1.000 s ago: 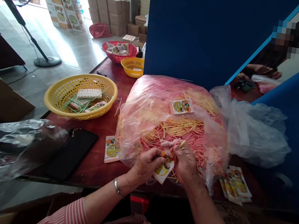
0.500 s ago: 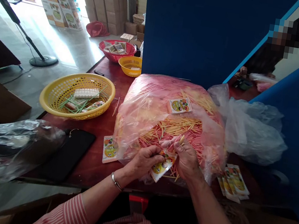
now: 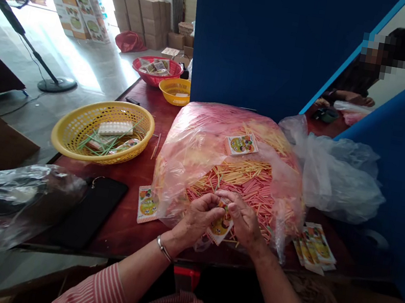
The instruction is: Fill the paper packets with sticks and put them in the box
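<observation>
A small printed packet (image 3: pixel 219 231), white and yellow with cartoon faces, is pinched by my left hand (image 3: pixel 199 217) between thumb and bent fingers. My right hand (image 3: pixel 246 224) is closed at the packet's upper edge, thumb bent and index finger reaching over the top. Whether sticks are inside those fingers is hidden. Beneath both hands lies a big clear plastic bag (image 3: pixel 190 154), torn wide, full of short pink and yellow sticks (image 3: pixel 254 191). On top of this bag rests another bundle of packets (image 3: pixel 241 144).
Left on the table are a yellow basket (image 3: pixel 63 133) with green sticks, a packet (image 3: pixel 147 205) and a black pouch (image 3: pixel 93 211). Several packets (image 3: pixel 316 248) lie right. Farther back stand a red basket (image 3: pixel 156 80) and a smaller yellow one (image 3: pixel 165 94). A person (image 3: pixel 358 79) sits beyond the blue partition (image 3: pixel 252 41).
My right hand has moved left and closed in on the packet's top. The pink and yellow sticks it held between its fingers no longer show. The other person's hand has risen slightly.
</observation>
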Tool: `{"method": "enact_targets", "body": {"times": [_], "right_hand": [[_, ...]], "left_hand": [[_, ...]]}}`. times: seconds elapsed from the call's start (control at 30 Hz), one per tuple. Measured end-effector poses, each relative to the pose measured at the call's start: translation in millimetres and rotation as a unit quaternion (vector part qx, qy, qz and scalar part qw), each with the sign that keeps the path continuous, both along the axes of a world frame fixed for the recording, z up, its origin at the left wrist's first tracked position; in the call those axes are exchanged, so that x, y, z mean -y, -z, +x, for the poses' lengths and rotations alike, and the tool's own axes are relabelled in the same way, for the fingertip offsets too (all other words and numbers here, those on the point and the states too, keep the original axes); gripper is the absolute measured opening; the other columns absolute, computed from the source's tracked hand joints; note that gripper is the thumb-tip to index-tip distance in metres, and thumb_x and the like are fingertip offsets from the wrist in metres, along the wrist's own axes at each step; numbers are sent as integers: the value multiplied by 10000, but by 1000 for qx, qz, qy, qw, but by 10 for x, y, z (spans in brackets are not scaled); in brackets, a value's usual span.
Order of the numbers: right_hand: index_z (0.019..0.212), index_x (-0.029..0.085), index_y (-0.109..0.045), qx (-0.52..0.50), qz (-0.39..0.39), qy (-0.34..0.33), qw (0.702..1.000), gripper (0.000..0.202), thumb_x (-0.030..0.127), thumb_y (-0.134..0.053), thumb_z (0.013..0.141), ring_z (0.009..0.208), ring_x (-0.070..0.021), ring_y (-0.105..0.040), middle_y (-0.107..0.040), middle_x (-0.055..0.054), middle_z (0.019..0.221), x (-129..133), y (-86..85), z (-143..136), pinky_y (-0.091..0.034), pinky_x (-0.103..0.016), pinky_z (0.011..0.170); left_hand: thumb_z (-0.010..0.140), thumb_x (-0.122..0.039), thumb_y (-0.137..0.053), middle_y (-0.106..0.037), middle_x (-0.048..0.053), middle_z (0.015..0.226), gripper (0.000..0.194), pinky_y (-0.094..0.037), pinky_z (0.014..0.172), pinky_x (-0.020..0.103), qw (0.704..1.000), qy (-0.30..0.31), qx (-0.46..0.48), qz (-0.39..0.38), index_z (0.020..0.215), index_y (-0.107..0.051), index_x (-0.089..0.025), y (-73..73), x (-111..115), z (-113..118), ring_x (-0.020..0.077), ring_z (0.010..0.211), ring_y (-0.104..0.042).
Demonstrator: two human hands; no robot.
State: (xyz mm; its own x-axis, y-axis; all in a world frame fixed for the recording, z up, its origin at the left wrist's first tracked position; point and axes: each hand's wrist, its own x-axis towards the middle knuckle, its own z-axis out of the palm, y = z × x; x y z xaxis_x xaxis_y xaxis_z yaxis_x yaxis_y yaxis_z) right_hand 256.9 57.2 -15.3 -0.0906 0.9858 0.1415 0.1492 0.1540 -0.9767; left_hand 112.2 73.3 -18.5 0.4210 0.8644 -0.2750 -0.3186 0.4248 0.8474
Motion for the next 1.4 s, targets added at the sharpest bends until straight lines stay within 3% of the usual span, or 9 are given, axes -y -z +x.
{"method": "enact_targets", "body": {"times": [0.17, 0.37, 0.53, 0.67, 0.77, 0.83, 1.0, 1.13, 1.4], "right_hand": [[1269, 292, -470, -91, -6, 87, 992, 431, 412, -541, 861, 1108, -202, -550, -569, -47, 1235, 133, 140, -25, -444, -361, 960], [918, 257, -618, -34, 18, 233, 972, 98, 306, -567, 851, 879, -166, -608, -655, -8, 922, 345, 105, -40, -497, -303, 817], [875, 220, -632, 51, 32, 418, 906, 136, 321, -628, 783, 735, -157, -586, -637, -8, 826, 656, 6, 811, -500, -279, 674], [914, 183, -626, 156, -17, 518, 841, 238, 358, -571, 762, 699, -183, -593, -645, -40, 837, 863, 290, 1787, -500, -316, 626], [914, 161, -642, 299, -68, 479, 822, 285, 358, -545, 732, 744, -236, -598, -658, -82, 837, 858, 461, 2107, -503, -398, 688], [963, 151, -642, 376, -10, 443, 814, 307, 340, -530, 750, 843, -268, -598, -664, -118, 910, 776, 418, 2019, -484, -448, 796], [1084, 216, -608, 432, 170, 207, 861, 275, 232, -427, 878, 985, -225, -599, -661, -82, 1037, 351, 80, 1342, -457, -397, 909], [1140, 165, -582, 510, 206, 43, 834, 331, 146, -382, 878, 978, -226, -585, -659, -99, 1026, -48, 78, 1135, -457, -386, 889], [934, 131, -611, 683, 154, -26, 713, 277, 26, -395, 796, 910, -246, -510, -627, -120, 954, -375, 90, 1221, -395, -363, 858]], "left_hand": [[709, -350, -710, -603, -17, 745, 282, -445, 622, 222, 1000, -10, 13, 11, 817, -536, -156, 16, 6, 28, 90, 639, -548], [792, -287, -631, -592, -1, 815, 159, -455, 713, 225, 988, -23, -74, 132, 876, -568, -168, -8, 82, 142, 101, 741, -551], [838, -307, -563, -623, 37, 871, 163, -476, 775, 255, 947, -41, -206, 242, 932, -577, -175, -21, 120, -142, 139, 824, -584], [832, -339, -555, -636, 39, 892, 207, -490, 747, 266, 873, -126, -361, 302, 966, -574, -184, -28, 124, -693, 150, 782, -612], [838, -372, -525, -645, 37, 897, 246, -489, 714, 270, 782, -211, -502, 303, 997, -566, -189, 8, 96, -1113, 158, 745, -623], [852, -377, -483, -648, 46, 902, 264, -483, 714, 278, 720, -224, -589, 289, 1014, -563, -185, 56, 55, -1322, 172, 757, -627], [851, -340, -428, -632, 131, 945, 293, -471, 734, 332, 618, -24, -757, 212, 972, -574, -117, 160, -65, -1477, 262, 863, -625], [875, -414, -385, -603, 173, 1007, 411, -474, 733, 342, 600, -9, -779, 181, 1059, -533, -79, 170, -112, -1388, 287, 898, -624], [832, -423, -460, -652, 131, 894, 355, -456, 660, 314, 633, -26, -762, 137, 992, -553, -121, 252, -228, -1468, 271, 822, -650]]}}
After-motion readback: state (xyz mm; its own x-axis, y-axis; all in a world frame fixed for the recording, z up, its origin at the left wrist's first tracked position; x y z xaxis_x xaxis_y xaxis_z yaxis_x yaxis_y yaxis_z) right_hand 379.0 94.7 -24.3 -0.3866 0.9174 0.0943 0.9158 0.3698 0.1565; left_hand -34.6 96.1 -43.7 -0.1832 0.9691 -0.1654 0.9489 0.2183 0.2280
